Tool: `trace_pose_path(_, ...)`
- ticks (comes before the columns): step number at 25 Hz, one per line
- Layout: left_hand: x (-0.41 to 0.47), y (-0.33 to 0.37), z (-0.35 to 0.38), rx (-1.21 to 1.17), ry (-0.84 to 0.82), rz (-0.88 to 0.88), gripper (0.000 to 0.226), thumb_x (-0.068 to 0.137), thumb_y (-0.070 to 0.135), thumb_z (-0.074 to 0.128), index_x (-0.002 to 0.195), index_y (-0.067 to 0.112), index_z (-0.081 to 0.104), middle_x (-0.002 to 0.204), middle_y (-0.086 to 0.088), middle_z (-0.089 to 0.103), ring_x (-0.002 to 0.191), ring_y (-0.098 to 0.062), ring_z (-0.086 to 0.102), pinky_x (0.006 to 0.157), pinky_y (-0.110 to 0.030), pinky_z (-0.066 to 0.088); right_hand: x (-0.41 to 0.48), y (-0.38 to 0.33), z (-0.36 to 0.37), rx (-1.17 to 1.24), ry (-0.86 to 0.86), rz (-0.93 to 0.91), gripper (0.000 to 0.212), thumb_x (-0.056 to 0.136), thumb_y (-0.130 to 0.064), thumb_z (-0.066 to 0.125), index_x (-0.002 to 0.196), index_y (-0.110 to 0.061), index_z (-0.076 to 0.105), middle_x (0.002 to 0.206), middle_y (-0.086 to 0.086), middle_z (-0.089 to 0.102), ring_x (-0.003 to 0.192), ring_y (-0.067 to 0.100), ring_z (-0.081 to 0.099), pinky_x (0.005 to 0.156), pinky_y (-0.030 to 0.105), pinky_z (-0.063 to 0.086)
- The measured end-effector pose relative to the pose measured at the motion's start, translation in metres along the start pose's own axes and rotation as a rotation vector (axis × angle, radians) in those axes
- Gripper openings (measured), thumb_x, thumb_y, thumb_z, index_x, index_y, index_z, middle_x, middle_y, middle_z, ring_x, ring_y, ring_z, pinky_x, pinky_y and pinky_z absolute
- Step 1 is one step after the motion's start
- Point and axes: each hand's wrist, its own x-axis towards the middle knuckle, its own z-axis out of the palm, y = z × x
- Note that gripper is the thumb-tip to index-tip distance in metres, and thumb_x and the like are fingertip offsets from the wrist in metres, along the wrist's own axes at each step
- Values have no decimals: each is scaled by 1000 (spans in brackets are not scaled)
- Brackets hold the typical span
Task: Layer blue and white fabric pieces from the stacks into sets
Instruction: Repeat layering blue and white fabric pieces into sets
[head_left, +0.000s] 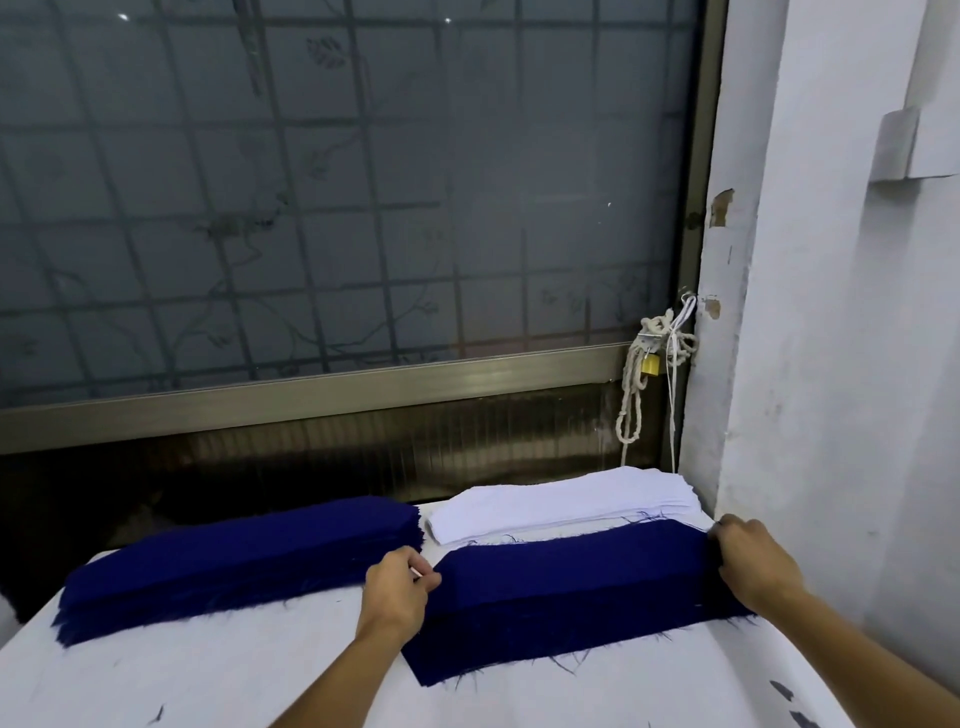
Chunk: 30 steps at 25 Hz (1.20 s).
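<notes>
Two blue heaps, one white.
- Blue stack (234, 556): desk (260, 675) left.
- White stack (561, 501): back right, by wall.
- Front blue pile (545, 642): just before white stack.

Two hands on its top blue piece (571, 566):
- Left hand (397, 582): fingers pinch left end.
- Right hand (748, 564): fingers curled over right end.

A blue fabric piece (571, 582), left hand (400, 587) and right hand (753, 561) at its ends.
</notes>
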Motion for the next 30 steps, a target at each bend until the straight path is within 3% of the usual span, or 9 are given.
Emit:
trace_pose_path(4,3,-11,-4,9,-65,-28,13,96,28,70,91,16,65,93,-2,68,77,-17,67,75,-35,61,-7,-6,5,-219,89,28,25,93,-17,49,112,-26,62,123,-6,49,116,19,41,85,28,43)
trace_pose_path(6,8,-18,-15,75,-93,-17,15,97,33,68,92,19,66,97,0,69,87,-16,67,81,-35,58,-8,-19,-2,-249,163,24,26,93,-20,49,114,-27,63,126,-6,48,118,19,42,90,30,40)
trace_pose_path(10,24,-29,-53,126,-6,23,16,98,34,66,87,23,64,82,3,70,79,-13,66,76,-35,58,-2,-83,-15,126,258,-111,30,98,-10,50,115,-27,69,118,-7,67,105,11,58,90,25,51)
trace_pose_path(13,40,-39,-87,145,72,41,14,101,35,61,91,25,63,83,4,70,80,-12,66,76,-37,59,6,-146,-19,354,166,-153,20,101,-16,54,109,-29,68,108,-8,70,92,7,63,82,21,54)
trace_pose_path(17,66,-65,-127,227,164,72,13,103,35,55,102,24,62,88,5,68,80,-11,63,75,-35,57,15,-232,-11,463,62,-204,14,100,-22,58,102,-34,64,97,-13,67,79,5,63,78,19,56)
trace_pose_path(24,109,-119,-158,440,197,21,40,102,45,53,132,19,58,128,-2,58,110,-19,59,94,-36,54,30,-345,4,537,9,-363,19,99,-22,58,92,-38,64,88,-16,65,74,7,62,69,15,53)
trace_pose_path(27,121,-131,-154,400,193,-9,29,98,43,63,115,19,65,116,-1,63,104,-16,61,95,-36,55,36,-373,10,523,19,-472,19,99,-21,57,96,-37,67,94,-16,60,82,6,60,70,16,47)
trace_pose_path(30,127,-128,-151,398,136,-18,21,100,36,62,99,16,66,97,-2,68,87,-15,65,85,-35,57,39,-396,17,478,58,-568,15,100,-23,57,106,-33,67,111,-12,59,108,10,54,93,26,49)
